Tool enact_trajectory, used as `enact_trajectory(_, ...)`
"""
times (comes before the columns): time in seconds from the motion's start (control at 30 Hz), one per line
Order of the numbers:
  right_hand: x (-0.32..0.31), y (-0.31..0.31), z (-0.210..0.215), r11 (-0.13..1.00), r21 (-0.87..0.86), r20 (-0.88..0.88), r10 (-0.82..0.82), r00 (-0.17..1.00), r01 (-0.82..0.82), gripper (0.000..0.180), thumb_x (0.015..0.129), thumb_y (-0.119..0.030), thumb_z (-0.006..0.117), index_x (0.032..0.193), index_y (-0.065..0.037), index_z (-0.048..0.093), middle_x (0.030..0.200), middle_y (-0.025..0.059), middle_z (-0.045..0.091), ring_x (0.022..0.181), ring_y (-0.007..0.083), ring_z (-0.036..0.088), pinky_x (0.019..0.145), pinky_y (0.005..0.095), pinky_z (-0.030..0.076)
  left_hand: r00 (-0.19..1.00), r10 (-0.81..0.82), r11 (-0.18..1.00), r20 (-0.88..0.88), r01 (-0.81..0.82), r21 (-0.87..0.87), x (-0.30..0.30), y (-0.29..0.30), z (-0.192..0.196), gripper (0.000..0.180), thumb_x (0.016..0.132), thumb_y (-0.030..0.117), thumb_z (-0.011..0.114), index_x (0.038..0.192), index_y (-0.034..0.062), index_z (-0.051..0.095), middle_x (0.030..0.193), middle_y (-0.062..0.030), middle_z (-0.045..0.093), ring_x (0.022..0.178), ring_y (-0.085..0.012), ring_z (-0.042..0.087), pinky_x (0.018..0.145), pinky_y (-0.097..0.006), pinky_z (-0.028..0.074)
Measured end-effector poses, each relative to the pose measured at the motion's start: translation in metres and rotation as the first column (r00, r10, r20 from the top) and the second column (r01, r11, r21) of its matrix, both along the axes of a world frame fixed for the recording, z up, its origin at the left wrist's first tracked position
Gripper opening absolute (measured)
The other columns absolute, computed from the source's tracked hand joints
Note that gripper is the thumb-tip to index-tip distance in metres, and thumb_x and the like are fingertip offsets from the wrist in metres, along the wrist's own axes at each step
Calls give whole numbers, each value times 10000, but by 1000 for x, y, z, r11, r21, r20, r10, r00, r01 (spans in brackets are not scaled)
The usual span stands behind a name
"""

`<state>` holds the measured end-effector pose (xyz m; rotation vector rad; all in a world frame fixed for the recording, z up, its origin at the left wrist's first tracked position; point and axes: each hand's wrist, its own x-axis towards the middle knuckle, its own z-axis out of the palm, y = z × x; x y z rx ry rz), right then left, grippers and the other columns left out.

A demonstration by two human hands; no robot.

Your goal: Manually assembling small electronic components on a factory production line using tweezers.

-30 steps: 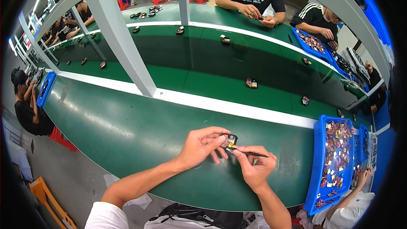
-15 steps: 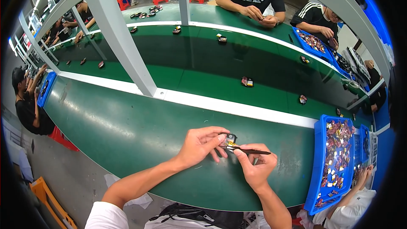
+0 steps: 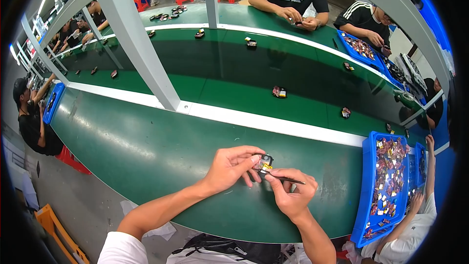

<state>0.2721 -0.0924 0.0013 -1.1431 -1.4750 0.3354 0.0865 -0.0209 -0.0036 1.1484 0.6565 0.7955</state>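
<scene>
The left hand (image 3: 227, 170) pinches a small black casing (image 3: 269, 159) between thumb and fingers, its grip unchanged from a second ago. The casing is held above the near part of the desk (image 3: 146, 142), with a yellow piece (image 3: 266, 167) showing inside. At four o'clock from it, the right hand (image 3: 295, 195) grasps a dark slim tool (image 3: 293, 181). Compared with half a second earlier, this hand sits slightly further towards nine o'clock, and the tool's outer end dips lower, pointing to four. Whether its tip touches the casing is too small to tell.

Further out, casings on the green belt (image 3: 229, 71) have slid towards nine o'clock: one (image 3: 279, 92) now lies just past twelve from the held casing, another (image 3: 346, 112) at two. At three stands a blue tray (image 3: 364, 195) full of small parts (image 3: 388, 166). Beyond it, a co-worker's arm (image 3: 430, 171) now stretches up towards twelve, where earlier it was bent low.
</scene>
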Motion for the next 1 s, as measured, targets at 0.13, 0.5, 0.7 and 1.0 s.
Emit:
enact_trajectory(0.13, 4, -1, -4, 999, 21, 24, 30, 999, -31, 167, 738, 23, 831, 858, -62, 751, 823, 64, 778, 400, 66, 478, 408, 218, 332, 1000, 0, 1000, 12, 0, -11, 3, 1, 2, 295, 1038, 98, 555, 1246, -103, 612, 963, -185, 714, 707, -222, 736, 547, -283, 612)
enact_trajectory(0.5, 12, -2, -11, 974, 216, 373, -11, 928, -75, 210, 690, 45, 812, 833, -98, 755, 817, 42, 775, 496, 102, 602, 428, 237, 321, 991, 43, 999, -127, -40, 26, 15, -5, -1, 219, 960, 53, 668, 1147, -60, 660, 783, -86, 713, 570, -92, 636, 465, -237, 497)
enact_trajectory(0.7, 17, -5, -9, 970, 218, 441, 2, 898, -109, 230, 697, 47, 811, 860, -103, 751, 836, 43, 781, 523, 104, 638, 430, 237, 322, 973, 83, 996, -215, -75, 46, 21, -8, 1, 191, 937, 46, 681, 1106, -45, 675, 725, -66, 706, 529, -73, 610, 436, -232, 468)
enact_trajectory(1.0, 20, -5, -17, 969, 210, 447, 22, 894, -129, 252, 645, 49, 791, 844, -102, 755, 867, 33, 778, 498, 111, 580, 431, 245, 341, 961, 37, 999, -275, -31, 28, 22, -4, 1, 177, 951, 13, 643, 1113, -57, 651, 770, -71, 705, 538, -78, 614, 429, -232, 473)
